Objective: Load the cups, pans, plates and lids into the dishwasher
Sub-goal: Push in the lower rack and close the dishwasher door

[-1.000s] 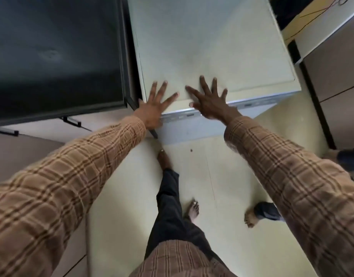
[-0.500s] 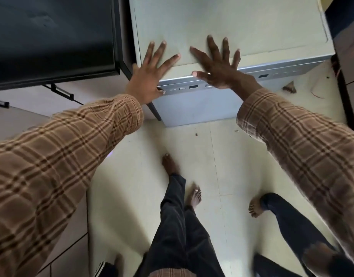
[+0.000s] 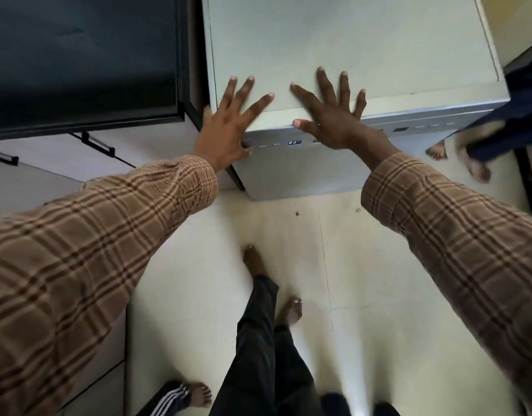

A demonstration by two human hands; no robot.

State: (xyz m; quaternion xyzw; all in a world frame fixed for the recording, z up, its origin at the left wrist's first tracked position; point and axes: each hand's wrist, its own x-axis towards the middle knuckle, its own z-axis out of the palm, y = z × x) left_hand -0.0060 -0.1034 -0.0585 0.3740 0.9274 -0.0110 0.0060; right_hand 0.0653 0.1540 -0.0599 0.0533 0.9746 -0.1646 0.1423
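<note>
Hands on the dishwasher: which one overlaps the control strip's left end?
The left hand: its palm covers the left end of the dishwasher's control strip. The right hand lies right of the display.

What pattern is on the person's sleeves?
A brown and tan plaid check, on both sleeves, clear in the head view.

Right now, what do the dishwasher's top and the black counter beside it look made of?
Dishwasher top: pale, matte, faintly speckled panel, probably laminate or painted metal; its front control strip looks like brushed silver metal or plastic. Black counter: dark, smooth, slightly glossy with soft reflections, likely polished stone or glass; can't tell which.
</note>
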